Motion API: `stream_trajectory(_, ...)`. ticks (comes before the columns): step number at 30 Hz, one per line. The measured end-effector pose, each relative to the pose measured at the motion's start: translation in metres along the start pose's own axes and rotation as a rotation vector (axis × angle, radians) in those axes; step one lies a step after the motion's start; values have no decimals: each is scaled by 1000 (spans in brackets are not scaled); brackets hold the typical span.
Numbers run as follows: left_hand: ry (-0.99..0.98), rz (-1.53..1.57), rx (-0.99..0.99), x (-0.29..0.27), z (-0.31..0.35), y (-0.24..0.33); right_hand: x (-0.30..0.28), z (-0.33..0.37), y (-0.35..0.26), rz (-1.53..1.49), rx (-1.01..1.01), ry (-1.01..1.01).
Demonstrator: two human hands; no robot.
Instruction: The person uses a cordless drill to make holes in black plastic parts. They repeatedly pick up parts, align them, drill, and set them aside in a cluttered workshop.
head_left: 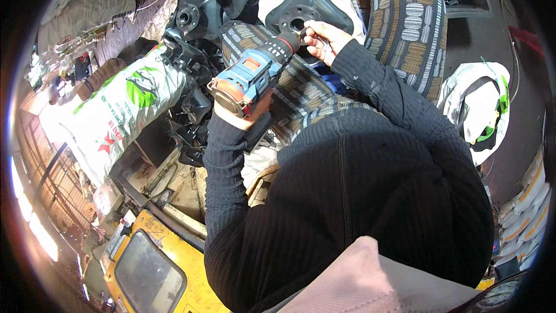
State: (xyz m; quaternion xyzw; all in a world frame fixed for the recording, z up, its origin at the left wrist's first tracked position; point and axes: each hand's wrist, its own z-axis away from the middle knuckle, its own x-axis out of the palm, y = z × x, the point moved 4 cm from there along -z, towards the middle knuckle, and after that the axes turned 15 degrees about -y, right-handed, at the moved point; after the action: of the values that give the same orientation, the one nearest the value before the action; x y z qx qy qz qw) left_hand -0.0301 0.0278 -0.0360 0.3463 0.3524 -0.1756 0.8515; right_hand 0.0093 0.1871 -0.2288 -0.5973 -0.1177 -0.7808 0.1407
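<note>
Drill (252,74), blue and black with orange rear, in left hand (242,117)

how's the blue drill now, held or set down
Held: the left hand grips the blue drill, and the right hand is by its front end. Whether it's running, I cannot tell.
</note>
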Motion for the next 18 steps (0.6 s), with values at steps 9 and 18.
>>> stream_trajectory(9, -96, -369, 112, -11, -34, 19, -4, 0, -2, 66, 89, 174)
stream_trajectory(18, -104, -386, -33, -11, -48, -36, -45, -7, -11, 563, -256, 465)
